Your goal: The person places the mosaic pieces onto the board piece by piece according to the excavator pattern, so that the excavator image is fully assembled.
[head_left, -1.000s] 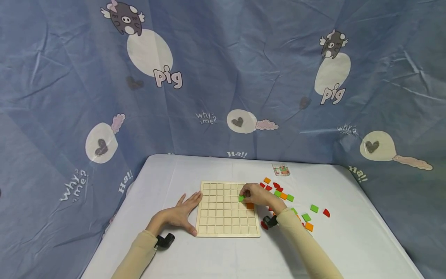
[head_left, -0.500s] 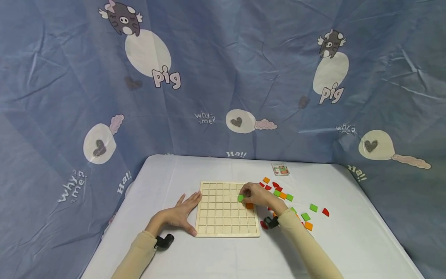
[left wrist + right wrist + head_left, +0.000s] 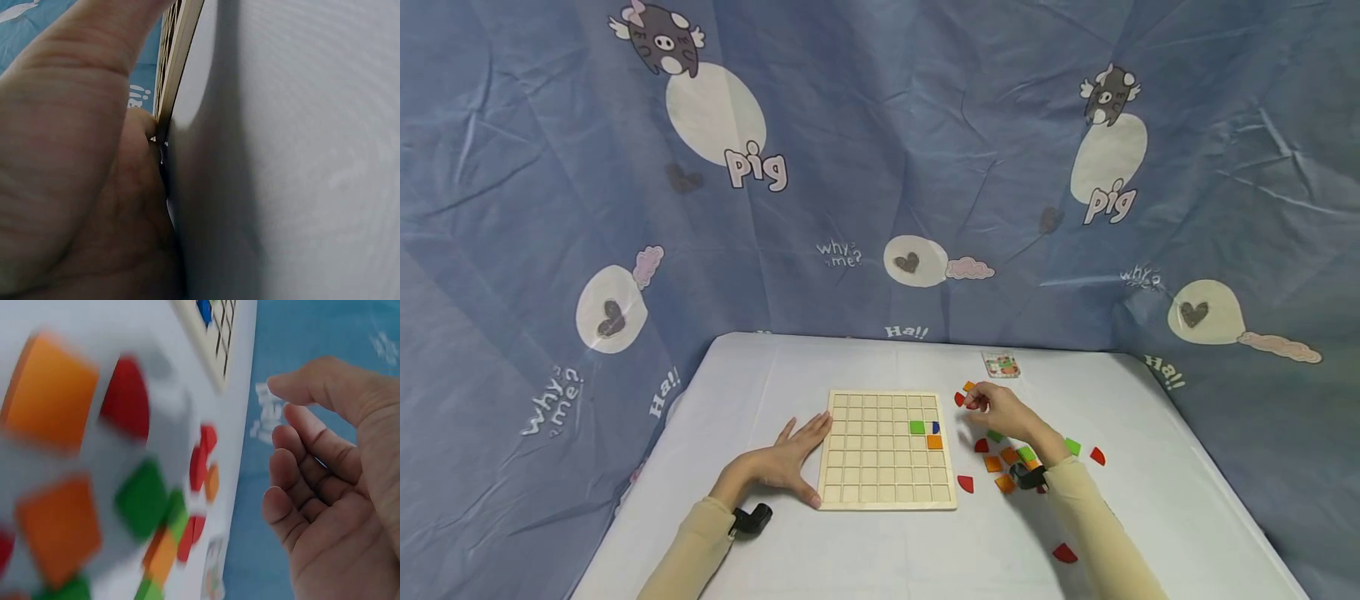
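Observation:
A pale wooden grid board [image 3: 872,454] lies mid-table in the head view. At its right side sit a green square tile [image 3: 917,427], a small blue piece [image 3: 936,427] and an orange square tile [image 3: 934,442]. My left hand [image 3: 786,461] rests against the board's left edge, fingers and thumb spread; the left wrist view shows the thumb [image 3: 69,156] close up beside that edge. My right hand [image 3: 1006,414] hovers over loose pieces right of the board, its fingertips overlapping a red piece in the head view. In the right wrist view its fingers [image 3: 319,475] are loosely bent around nothing.
Several red quarter-round pieces [image 3: 966,484], orange squares [image 3: 1003,484] and green squares [image 3: 1072,447] are scattered right of the board. A printed card [image 3: 1002,365] lies at the back. One red piece [image 3: 1064,553] sits nearer the front, beside the right sleeve.
My right hand has let go of the green tile, which stays on the board, and moved right over the loose pieces. The blue piece has come into sight. My left hand has not moved.

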`<state>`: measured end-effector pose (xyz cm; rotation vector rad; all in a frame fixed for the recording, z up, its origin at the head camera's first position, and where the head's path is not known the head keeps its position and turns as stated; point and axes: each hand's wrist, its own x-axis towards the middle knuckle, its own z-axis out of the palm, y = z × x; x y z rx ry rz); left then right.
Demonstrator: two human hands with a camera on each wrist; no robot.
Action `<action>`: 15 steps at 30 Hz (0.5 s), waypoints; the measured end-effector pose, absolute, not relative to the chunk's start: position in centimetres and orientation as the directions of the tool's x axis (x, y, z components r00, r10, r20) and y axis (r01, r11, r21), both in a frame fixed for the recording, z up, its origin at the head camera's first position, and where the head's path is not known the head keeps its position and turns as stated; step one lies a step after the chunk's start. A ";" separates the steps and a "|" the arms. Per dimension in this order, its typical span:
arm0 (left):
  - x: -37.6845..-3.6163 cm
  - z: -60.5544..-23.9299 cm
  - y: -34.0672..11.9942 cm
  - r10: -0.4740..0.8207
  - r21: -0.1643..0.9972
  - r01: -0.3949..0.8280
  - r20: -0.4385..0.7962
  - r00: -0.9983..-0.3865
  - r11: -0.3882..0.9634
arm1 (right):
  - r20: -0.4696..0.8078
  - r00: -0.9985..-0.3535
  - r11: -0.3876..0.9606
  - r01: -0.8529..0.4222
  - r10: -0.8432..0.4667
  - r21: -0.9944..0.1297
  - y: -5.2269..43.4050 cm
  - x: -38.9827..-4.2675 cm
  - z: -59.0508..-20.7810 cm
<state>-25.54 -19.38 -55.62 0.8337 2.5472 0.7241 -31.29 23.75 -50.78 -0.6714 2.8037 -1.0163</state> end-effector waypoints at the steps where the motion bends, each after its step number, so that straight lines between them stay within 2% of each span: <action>1: -25.5 -55.6 -19.4 0.626 0.569 0.440 -0.176 -0.759 0.694 | 0.070 -0.903 0.688 -0.370 -0.423 -0.624 24.5 -31.3 -50.8; 15: -25.5 -55.5 -19.4 0.626 0.573 0.439 -0.174 -0.760 0.692 | -0.085 -0.970 0.804 -0.140 -0.229 -0.578 32.3 -31.3 -53.0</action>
